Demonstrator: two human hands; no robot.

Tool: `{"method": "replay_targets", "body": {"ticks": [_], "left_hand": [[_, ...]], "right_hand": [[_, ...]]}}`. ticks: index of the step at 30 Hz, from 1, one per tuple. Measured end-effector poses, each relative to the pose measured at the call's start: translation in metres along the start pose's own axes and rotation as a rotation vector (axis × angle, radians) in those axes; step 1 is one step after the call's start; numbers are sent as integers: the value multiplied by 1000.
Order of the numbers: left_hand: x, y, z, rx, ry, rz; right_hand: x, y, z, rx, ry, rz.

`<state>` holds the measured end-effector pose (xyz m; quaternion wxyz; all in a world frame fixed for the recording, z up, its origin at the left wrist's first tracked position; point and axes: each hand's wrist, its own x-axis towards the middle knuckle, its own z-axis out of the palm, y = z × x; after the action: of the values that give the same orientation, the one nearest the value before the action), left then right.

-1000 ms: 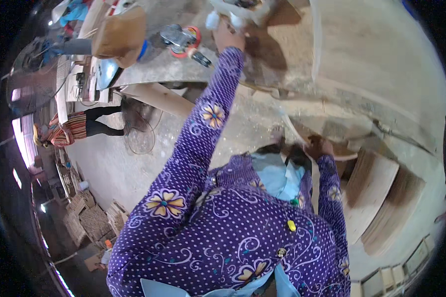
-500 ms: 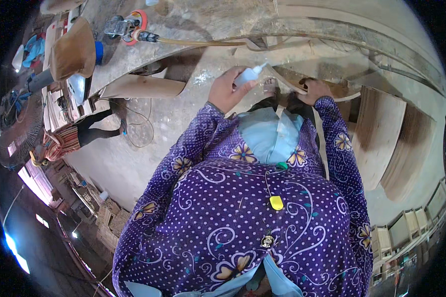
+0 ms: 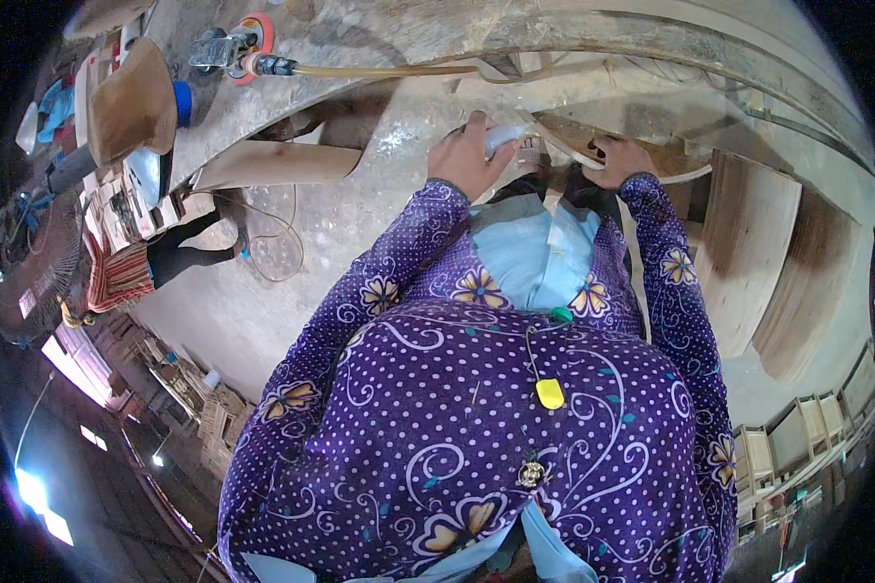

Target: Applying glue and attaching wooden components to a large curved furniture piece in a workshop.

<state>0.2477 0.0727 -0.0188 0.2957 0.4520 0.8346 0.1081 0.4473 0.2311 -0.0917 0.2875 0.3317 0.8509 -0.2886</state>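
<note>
My left hand (image 3: 465, 157) is wrapped round a small whitish squeeze bottle (image 3: 501, 139), held tilted with its tip toward the right. That tip is close to the pale edge of a curved wooden piece (image 3: 692, 177); whether they touch I cannot tell. My right hand (image 3: 620, 163) grips this piece at its edge, fingers bent over it and partly hidden. A brown face of the wood (image 3: 593, 130) shows beyond the edge. Below my hands are my feet, one in a sandal (image 3: 529, 154).
A workbench (image 3: 379, 29) spans the far side, bearing a sander with an orange-red pad (image 3: 255, 35) and its hose (image 3: 389, 71). Curved wooden panels (image 3: 749, 248) stand at right. A curved board (image 3: 272, 163) lies under the bench. Another person (image 3: 131, 272) is at left, near a fan (image 3: 39, 257).
My left hand has shifted slightly right with the bottle, and now covers more of it. The bottle lies flatter, its tip nearer the wooden edge. My right hand keeps its hold.
</note>
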Motion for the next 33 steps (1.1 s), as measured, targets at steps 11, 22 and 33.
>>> {"method": "replay_targets", "body": {"ticks": [11, 22, 33], "left_hand": [[6, -7, 5, 39, 124, 47], [5, 3, -5, 100, 50, 20], [9, 1, -10, 113, 153, 52]], "right_hand": [[-1, -2, -4, 30, -28, -6], [4, 0, -1, -25, -47, -4], [4, 1, 2, 33, -35, -2]]}}
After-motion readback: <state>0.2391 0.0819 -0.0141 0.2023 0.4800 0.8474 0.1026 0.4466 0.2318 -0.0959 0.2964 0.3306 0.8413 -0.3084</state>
